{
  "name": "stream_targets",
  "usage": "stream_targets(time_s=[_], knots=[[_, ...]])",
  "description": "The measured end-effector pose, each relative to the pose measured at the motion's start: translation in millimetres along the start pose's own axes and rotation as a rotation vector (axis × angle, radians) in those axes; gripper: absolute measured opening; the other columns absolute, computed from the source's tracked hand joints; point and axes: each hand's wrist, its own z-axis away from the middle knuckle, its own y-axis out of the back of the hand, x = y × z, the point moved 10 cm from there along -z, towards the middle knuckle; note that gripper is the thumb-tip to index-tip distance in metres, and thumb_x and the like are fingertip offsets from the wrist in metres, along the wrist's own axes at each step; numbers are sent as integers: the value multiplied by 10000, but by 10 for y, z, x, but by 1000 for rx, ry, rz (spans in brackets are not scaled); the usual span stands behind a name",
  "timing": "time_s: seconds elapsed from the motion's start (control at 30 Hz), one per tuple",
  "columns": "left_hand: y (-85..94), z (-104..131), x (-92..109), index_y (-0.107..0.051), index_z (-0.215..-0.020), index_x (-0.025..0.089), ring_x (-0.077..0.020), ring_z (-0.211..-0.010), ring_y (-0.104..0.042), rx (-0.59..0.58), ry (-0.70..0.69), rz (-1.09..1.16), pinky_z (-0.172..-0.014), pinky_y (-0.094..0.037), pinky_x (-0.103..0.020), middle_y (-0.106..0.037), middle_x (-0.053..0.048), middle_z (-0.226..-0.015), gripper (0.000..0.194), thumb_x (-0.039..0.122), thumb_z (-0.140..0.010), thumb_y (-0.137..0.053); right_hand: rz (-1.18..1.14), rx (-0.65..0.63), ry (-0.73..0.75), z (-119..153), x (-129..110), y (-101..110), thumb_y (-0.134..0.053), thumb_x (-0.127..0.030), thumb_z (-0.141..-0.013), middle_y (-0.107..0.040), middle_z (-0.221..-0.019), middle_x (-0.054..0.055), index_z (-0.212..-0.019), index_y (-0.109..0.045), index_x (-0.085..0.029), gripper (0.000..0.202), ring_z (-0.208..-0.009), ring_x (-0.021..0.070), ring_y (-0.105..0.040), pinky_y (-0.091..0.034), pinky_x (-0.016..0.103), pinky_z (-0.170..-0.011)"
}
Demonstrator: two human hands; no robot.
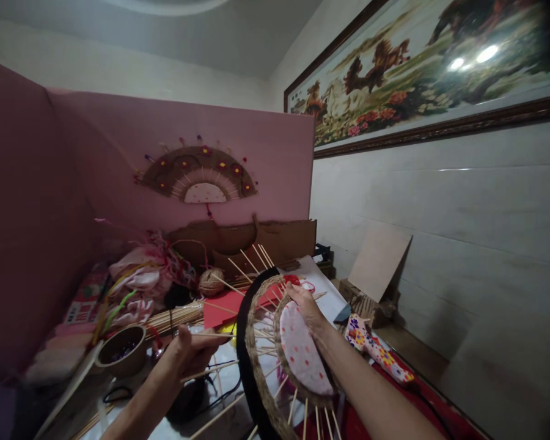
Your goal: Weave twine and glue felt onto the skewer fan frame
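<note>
A fan-shaped piece [266,354] with wooden sticks, twine bands, a black outer band and a white, red-dotted half circle is tilted over the table. My right hand [305,305] grips it near its upper inner corner, fingers partly hidden behind it. On the left of the piece, my left hand [192,351] is closed by the stick ends, with a stick running along its fingers; a thin black cord is close to its fingertips. Below that hand lies a bundle of black yarn [187,400]. Red paper [222,308] lies behind the piece.
A brown bowl [123,351] stands at the left, near pink and white fabrics [137,275]. Behind are a twine ball [211,282] and cardboard [284,241]. A flower-patterned glue gun [378,351] lies right. A finished-looking fan [201,174] hangs on the pink panel.
</note>
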Motion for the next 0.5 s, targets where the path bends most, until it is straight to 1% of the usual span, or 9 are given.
stream_targets(time_s=[0.1, 0.17, 0.27, 0.37, 0.5], knots=[[38, -28, -60, -742, -844, 165, -187, -667, -564, -30, 62, -135, -569, -430, -264, -674, -59, -733, 521, 620, -677, -549, 48, 21, 19, -9, -20, 45, -682, -575, -611, -509, -463, -41, -600, -538, -193, 408, -471, 127, -467, -314, 246, -473], [44, -42, -16, -737, -808, 167, -175, -667, -558, -44, 23, -204, -567, -414, -246, -678, -48, -745, 392, 517, -665, -630, 78, 32, 28, -14, -31, 68, -672, -587, -613, -517, -466, -34, -599, -545, -192, 415, -485, 135, -476, -316, 249, -474], [61, -36, 108, -719, -737, 161, -166, -645, -551, -20, -95, -289, -554, -409, -241, -667, -45, -708, 301, 445, -698, -626, 112, 44, 41, -18, -50, 88, -665, -605, -606, -519, -468, -30, -600, -551, -188, 432, -484, 136, -475, -317, 249, -473], [87, -8, 202, -707, -763, 171, -168, -665, -573, 18, -195, -411, -570, -425, -246, -670, -47, -725, 269, 409, -751, -581, 140, 55, 54, -21, -73, 97, -666, -616, -591, -503, -455, -35, -589, -548, -184, 448, -466, 128, -461, -312, 247, -469], [93, 53, 347, -703, -786, 214, -153, -667, -604, 71, -379, -706, -601, -435, -246, -685, -24, -736, 230, 358, -806, -526, 181, 69, 73, -22, -110, 112, -663, -613, -594, -481, -446, -43, -560, -528, -185, 450, -453, 118, -441, -302, 243, -466]])
